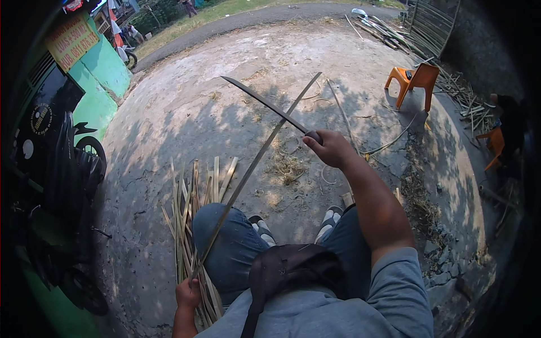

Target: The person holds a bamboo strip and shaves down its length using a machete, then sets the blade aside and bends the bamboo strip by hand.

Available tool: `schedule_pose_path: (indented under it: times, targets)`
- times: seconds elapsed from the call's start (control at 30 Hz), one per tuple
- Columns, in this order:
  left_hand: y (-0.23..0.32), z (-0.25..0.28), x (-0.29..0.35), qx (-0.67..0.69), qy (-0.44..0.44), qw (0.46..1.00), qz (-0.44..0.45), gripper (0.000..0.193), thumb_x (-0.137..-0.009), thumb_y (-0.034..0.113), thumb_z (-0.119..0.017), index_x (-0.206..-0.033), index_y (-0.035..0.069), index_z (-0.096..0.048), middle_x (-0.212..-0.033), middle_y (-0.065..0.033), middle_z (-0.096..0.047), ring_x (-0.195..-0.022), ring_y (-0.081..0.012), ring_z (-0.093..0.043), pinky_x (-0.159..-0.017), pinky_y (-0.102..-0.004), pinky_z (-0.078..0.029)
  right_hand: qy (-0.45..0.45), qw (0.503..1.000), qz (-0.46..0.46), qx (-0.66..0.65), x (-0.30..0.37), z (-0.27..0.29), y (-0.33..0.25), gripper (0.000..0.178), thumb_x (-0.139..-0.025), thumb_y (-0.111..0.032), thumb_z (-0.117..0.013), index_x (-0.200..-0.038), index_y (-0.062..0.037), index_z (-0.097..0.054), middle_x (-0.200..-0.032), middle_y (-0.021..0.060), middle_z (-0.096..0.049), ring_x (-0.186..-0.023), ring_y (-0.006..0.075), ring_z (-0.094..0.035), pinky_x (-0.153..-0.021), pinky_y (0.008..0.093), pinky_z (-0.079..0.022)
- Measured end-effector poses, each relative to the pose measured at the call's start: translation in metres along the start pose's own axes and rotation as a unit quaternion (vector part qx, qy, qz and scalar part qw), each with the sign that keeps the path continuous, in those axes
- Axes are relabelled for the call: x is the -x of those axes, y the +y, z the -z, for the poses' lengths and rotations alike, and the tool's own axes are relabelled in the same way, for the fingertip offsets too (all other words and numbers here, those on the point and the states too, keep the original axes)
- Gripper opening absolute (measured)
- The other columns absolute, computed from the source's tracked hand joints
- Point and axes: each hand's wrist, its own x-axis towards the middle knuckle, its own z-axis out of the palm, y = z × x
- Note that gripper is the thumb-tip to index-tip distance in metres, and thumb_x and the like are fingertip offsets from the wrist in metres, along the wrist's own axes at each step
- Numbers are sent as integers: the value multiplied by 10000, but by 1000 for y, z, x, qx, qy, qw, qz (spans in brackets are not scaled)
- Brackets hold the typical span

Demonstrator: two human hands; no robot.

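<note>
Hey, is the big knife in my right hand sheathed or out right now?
Out: the big knife shows bare blade from your right hand to its tip, with no sheath over it.

Ahead of the right hand's [329,149] grip, the machete [259,100] shows smooth, dark metal. Above the left hand's [189,294] grip, the long strip [251,170] looks like matt wood; between both grips, denim trousers [234,242] look soft, matt.

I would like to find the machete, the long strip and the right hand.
Machete [262,101], head view: on the blade.
Long strip [251,168], head view: around mid-length.
Right hand [330,149], head view: on its back.
</note>
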Motion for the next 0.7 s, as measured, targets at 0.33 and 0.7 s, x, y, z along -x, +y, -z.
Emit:
schedule_pose_path:
  times: [0.33, 0.7]
  targets:
    - [1, -5, 1, 3, -12, 1000, -13, 799, -975, 755, -457, -953, -4, -709, -725, -233, -648, -760, -441, -702, -669, -469, -510, -96, 968, 174, 153, 23, -13, -53, 537, -938, -653, -611, -909, -122, -687, -833, 161, -708, -827, 403, -700, -730, 529, -534]
    - [8, 14, -3, -23, 11, 999, -48, 804, -988, 729, -448, -772, -30, -602, -705, -296, -578, -730, -544, -596, -615, -516, -440, -29, 999, 5, 16, 9, -5, -5, 528, -970, -584, -632, -1008, -65, -722, -921, 206, -724, -930, 406, -704, -807, 486, -543]
